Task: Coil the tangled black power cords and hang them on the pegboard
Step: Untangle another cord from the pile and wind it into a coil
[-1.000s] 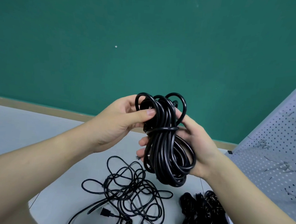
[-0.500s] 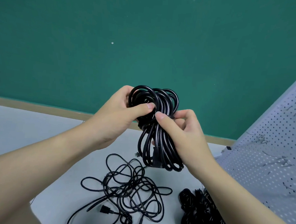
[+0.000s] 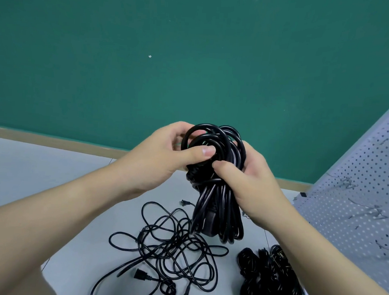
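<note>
Both of your hands are clamping the coiled power cord (image 3: 218,185) at its waist, up in the air over the grey table (image 3: 39,174): your left hand (image 3: 156,158) is curling round the upper loops with the thumb pressing across the front, and your right hand (image 3: 250,185) is pinching the bundle just below, thumb over the wrap turns. Coil first, since it is the biggest job: you are cinching a wrap round its middle, so keep the left thumb pinning the loops flat while the right draws the tail snug — I judge a slack turn would let the lower loops spill. Leave an upper loop free for hanging.

Next, the white pegboard (image 3: 356,203) is leaning at your right, with wire hooks (image 3: 346,183) sticking out of it — none is carrying a cord yet. On the table, the tangled cords (image 3: 171,255) are lying loose below your hands, and a darker bundled heap of cord (image 3: 269,282) is sitting to their right. No containers are showing here.
</note>
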